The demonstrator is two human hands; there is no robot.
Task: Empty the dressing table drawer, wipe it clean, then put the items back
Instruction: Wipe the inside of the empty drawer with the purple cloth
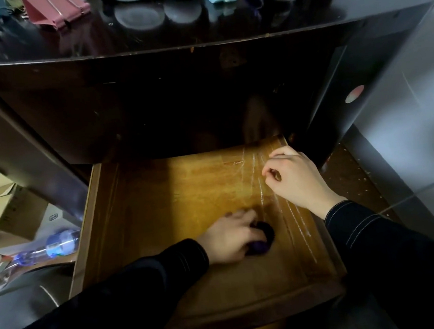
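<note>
In 1 drawer [146, 210]: left hand [227, 238] grips 1 dark cloth [264, 235]

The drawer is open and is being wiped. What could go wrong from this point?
1. The drawer is pulled far out; hard pressing by the left hand with the dark cloth might tip or unseat it.
2. The pale streaks beside the right hand could be missed, since the cloth works nearer the front.
</note>
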